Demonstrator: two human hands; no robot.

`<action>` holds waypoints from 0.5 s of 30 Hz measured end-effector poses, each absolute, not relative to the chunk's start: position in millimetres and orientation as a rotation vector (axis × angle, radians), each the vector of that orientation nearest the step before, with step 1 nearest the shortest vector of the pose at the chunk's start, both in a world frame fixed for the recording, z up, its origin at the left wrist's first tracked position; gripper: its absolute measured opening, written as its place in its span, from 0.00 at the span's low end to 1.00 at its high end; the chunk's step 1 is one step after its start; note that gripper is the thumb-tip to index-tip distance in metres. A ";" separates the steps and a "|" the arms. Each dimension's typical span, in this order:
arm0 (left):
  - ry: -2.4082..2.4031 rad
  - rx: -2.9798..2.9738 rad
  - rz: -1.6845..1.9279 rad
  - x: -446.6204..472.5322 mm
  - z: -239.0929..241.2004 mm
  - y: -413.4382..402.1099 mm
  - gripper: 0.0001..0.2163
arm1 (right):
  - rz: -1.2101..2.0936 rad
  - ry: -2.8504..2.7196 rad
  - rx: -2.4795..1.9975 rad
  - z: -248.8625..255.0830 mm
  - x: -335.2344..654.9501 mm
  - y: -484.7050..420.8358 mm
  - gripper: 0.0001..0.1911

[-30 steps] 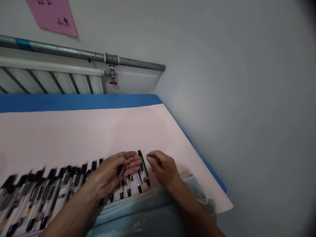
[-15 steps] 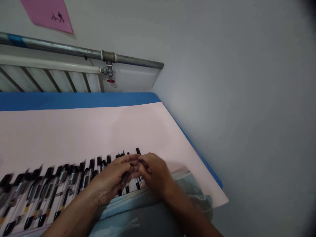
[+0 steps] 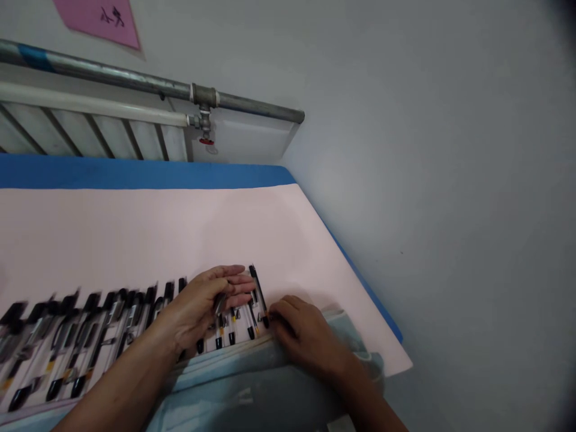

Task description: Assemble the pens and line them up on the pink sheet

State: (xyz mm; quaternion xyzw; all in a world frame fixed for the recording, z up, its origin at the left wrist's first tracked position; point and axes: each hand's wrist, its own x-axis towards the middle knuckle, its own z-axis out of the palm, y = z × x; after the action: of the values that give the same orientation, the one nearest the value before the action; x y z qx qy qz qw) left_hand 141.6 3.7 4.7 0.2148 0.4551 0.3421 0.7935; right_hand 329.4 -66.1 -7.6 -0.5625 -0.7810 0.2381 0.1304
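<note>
A long row of pens [image 3: 90, 336] with black caps and clear barrels lies side by side on a pink sheet [image 3: 180, 234] near its front edge. My left hand [image 3: 202, 306] rests palm-down over the right part of the row, fingers stretched toward the last pens, with a small metal piece [image 3: 219, 303] under its fingers. My right hand [image 3: 306, 336] sits curled at the right end of the row, its fingertips pinching the lower tip of the rightmost pen [image 3: 258, 297].
The pink sheet covers a blue table [image 3: 135, 174] set against a grey wall. Metal pipes [image 3: 135, 81] with a red valve [image 3: 207, 141] run behind it. A pink paper [image 3: 101, 21] hangs on the wall. Pale blue cloth [image 3: 252, 390] lies at the front edge.
My hands, joined over the end pens half a second ago, have parted. The right hand slid down and right to the last pen's lower tip. The left hand stayed over the row.
</note>
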 end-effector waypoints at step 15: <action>0.858 0.459 1.069 163.7 10.4 -16.6 0.12 | 1.394 -1.478 -1.367 14.6 267.8 -32.2 0.05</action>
State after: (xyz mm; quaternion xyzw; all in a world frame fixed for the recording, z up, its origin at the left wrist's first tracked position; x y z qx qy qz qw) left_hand 163.7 -16.6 10.4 0.2102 0.3928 0.4892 0.7498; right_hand 267.8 -32.2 14.6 -0.5252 -0.5677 0.5354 0.3395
